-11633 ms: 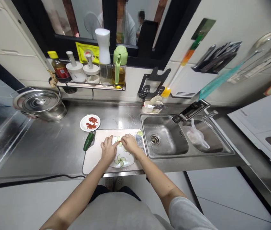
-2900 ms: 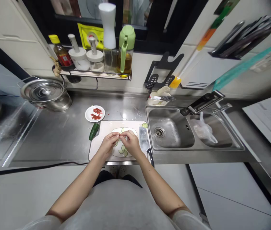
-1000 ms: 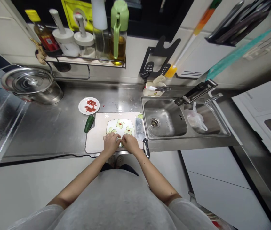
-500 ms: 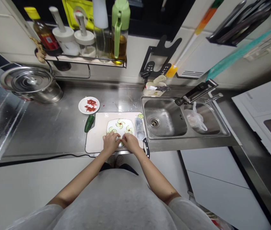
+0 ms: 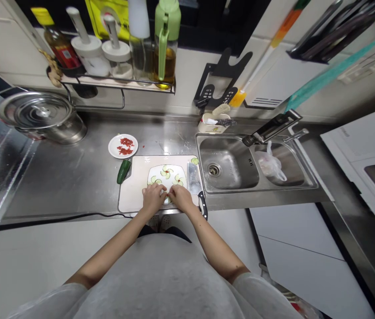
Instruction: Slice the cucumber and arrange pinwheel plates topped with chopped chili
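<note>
Both hands meet over the near edge of a white square plate (image 5: 160,172), which lies on a pale cutting board (image 5: 137,188). My left hand (image 5: 153,197) has its fingers curled and pinched above the plate. Opposite it, my right hand (image 5: 180,197) is pinched too, fingertips close to the left ones. Whatever sits between the fingertips is too small to make out. Thin green-edged slices (image 5: 166,171) form curved flower shapes with red centres on the plate. Part of another group of slices shows under the fingers. A cleaver (image 5: 194,177) lies right of the plate.
At the board's left lie a dark green cucumber piece (image 5: 124,172) and a round plate (image 5: 112,146) with chopped red bits. A few slices (image 5: 194,161) rest at the board's top right corner. Rightward is a double sink (image 5: 230,161); a lidded steel pot (image 5: 57,124) stands far left.
Almost nothing differs. Both hands stay over the near side of the plate, with at most a tiny shift of the fingers.
</note>
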Demonstrator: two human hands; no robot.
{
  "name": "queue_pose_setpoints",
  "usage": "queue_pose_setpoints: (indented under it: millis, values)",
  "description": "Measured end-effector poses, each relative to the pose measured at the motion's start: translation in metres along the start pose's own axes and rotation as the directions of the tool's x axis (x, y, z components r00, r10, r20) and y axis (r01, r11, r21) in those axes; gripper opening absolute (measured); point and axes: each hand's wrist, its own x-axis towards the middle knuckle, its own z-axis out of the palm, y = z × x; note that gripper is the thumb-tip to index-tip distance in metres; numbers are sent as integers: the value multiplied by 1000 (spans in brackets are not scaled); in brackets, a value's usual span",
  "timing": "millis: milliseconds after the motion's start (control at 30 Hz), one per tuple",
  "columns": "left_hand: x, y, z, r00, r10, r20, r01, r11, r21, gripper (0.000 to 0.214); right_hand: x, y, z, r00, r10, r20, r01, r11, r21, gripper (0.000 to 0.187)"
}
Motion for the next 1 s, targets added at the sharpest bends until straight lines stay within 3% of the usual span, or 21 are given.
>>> queue_pose_setpoints:
  millis: [267, 467, 600, 767, 1000]
  values:
    - [-2, 0, -9, 999, -42, -9, 41, 999, -16, 16, 3, 3, -15, 997, 37, -71, -30, 995, 96, 10]
    - [-6, -3, -15, 996, -49, -81, 42, 996, -83, 16, 19, 14, -35, 986, 45, -160, -11, 978, 208, 10]
    - [-7, -5, -20, 990, -47, -131, 29, 991, -129, 16, 48, 14, -54, 971, 25, -238, 30, 975, 222, 11]
    - [-7, -6, -23, 984, -68, -165, 40, 986, -165, 16, 95, -3, -71, 958, -17, -288, 75, 979, 190, 14]
    - [-11, -11, -25, 977, -127, -172, 88, 972, -216, 17, 173, -30, -57, 965, -159, -210, 179, 981, 81, 18]
